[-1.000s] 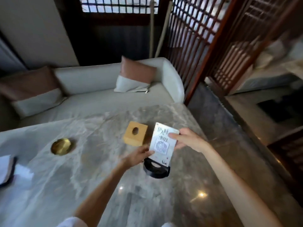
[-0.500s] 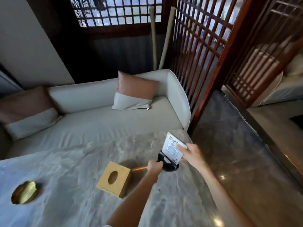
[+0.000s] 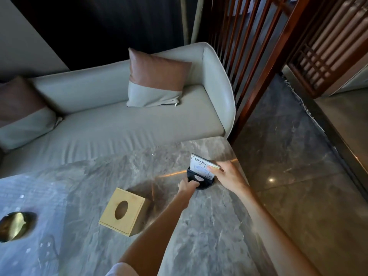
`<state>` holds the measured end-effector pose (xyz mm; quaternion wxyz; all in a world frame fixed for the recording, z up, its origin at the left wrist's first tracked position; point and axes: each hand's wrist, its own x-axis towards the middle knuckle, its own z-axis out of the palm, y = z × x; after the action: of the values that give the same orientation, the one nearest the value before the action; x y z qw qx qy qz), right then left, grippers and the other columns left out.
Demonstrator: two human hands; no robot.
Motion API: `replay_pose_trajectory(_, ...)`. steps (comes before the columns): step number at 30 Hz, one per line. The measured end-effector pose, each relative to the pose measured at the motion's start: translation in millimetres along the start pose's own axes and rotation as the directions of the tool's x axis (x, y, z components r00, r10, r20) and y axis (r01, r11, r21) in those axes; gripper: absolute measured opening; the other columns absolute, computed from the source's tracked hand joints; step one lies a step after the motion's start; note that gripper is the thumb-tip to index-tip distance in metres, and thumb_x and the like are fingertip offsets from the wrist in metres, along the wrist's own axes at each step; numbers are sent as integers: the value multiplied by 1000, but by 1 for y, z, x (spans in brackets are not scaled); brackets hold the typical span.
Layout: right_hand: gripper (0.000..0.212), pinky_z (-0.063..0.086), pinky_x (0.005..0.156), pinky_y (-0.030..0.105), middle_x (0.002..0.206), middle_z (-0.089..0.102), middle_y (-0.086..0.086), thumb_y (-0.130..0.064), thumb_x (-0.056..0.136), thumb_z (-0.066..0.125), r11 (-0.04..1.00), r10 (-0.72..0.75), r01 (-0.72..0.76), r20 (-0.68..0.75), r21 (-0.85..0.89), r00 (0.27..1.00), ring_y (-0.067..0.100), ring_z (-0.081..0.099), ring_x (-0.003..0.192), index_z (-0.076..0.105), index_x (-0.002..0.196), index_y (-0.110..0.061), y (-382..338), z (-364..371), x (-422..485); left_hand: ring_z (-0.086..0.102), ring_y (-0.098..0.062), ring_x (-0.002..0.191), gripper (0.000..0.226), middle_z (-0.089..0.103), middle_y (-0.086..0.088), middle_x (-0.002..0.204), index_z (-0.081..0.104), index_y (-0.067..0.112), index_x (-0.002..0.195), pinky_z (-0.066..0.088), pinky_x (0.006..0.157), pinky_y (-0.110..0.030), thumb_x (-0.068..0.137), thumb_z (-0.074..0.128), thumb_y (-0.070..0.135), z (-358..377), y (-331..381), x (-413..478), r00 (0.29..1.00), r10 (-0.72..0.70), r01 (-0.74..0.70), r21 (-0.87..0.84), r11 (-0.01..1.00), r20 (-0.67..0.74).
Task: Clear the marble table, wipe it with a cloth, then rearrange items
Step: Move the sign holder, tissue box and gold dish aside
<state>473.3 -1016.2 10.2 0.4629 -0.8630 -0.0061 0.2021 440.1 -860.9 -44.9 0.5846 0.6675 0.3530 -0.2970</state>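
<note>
Near the far right corner of the marble tabletop (image 3: pixel 83 176), both hands are on a card stand. The left hand (image 3: pixel 188 186) has its grip closed around the near edge of the stand's round black base (image 3: pixel 201 179), fingers curled over the rim; the base seems to rest on the marble, though the contact line is hidden by the hand. The right hand (image 3: pixel 227 176) pinches the right upper corner of the white sign card (image 3: pixel 200 166), thumb and fingertips narrow on its edge. The card stands upright in the base and bears dark printed characters, too blurred to read fully.

Nearer the camera and to the left of the hands, apart from the stand, a wooden tissue box (image 3: pixel 124 212) sits on the marble with its oval opening facing up. Further left, at the picture's edge, lies a round brass dish (image 3: pixel 15 226), well apart from the box.

Behind the tabletop runs a pale sofa (image 3: pixel 119 126) with a two-tone cushion (image 3: pixel 157 80) leaning on its backrest and another cushion (image 3: pixel 22 112) at the left. A wooden lattice screen (image 3: pixel 258 46) stands to the right over the dark polished floor (image 3: pixel 298 166).
</note>
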Motion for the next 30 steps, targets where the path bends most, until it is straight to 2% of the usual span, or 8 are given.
replay_pose_trajectory(5, 28, 55, 84, 35, 101, 76, -5, -31, 93, 61, 999, 45, -45, -20, 25, 999, 13, 70, 94, 71, 117, -22, 6, 8, -5, 31, -54, 138, 75, 30, -40, 147, 41, -4, 137, 28, 112, -63, 65, 51, 14, -2, 5, -12, 997, -32, 30, 25, 999, 68)
replay_pose_trajectory(8, 39, 52, 94, 30, 115, 71, -10, -31, 92, 64, 994, 79, -81, 27, 79, 996, 8, 67, 107, 64, 130, -21, 6, 13, -10, 46, -37, 131, 70, 35, -31, 149, 24, 7, 146, 40, 107, -47, 82, 51, 5, -14, 9, -24, 996, 9, -16, 76, 997, 85)
replay_pose_trajectory(10, 38, 51, 100, 32, 121, 70, -7, -27, 92, 66, 980, 108, -115, 46, 166, 993, 12, 65, 114, 63, 129, -17, 8, 20, -19, 38, -35, 139, 76, 30, -21, 155, 11, 10, 154, 35, 113, -43, 89, 50, 9, -28, 9, -31, 996, 76, -87, 229, 969, 56)
replay_pose_trajectory(13, 41, 41, 113, 42, 133, 63, 1, -23, 96, 61, 943, 157, -145, -15, 299, 988, 14, 56, 126, 53, 136, -16, 10, 39, -39, 44, -35, 136, 73, 39, -19, 152, 15, 8, 154, 38, 109, -38, 90, 51, 10, -67, 6, -43, 967, 253, -240, 449, 861, 31)
replay_pose_trajectory(16, 47, 34, 115, 32, 143, 55, 4, -25, 99, 57, 924, 229, -199, -54, 326, 972, 15, 47, 136, 46, 143, -15, 5, 72, -67, 55, -34, 125, 63, 53, -13, 143, 31, 13, 148, 45, 103, -39, 89, 50, 7, -123, -2, -60, 915, 402, -319, 568, 758, -23)
replay_pose_trajectory(19, 55, 33, 109, 24, 146, 51, 9, -33, 99, 55, 936, 276, -273, 18, 224, 961, 18, 46, 138, 43, 147, -11, -10, 117, -86, 56, -35, 125, 56, 57, -14, 139, 43, 13, 142, 46, 102, -42, 87, 51, 8, -182, -17, -74, 871, 474, -294, 635, 714, -130)
replay_pose_trajectory(24, 58, 34, 104, 21, 150, 47, 13, -34, 100, 52, 929, 285, -317, 175, 193, 942, 20, 46, 137, 38, 149, -5, -51, 192, -86, 51, -34, 129, 55, 52, -13, 144, 44, 13, 142, 43, 105, -42, 88, 43, 9, -260, -55, -92, 885, 370, -124, 624, 772, -282)
replay_pose_trajectory(30, 75, 26, 121, 48, 163, 21, 1, -45, 98, 53, 830, 361, -462, 330, 312, 872, 22, 25, 149, 10, 157, -26, -87, 257, -82, 44, -34, 137, 51, 44, -18, 150, 35, 6, 148, 39, 111, -43, 100, 39, 23, -290, -97, -92, 947, 221, -61, 547, 835, -232)
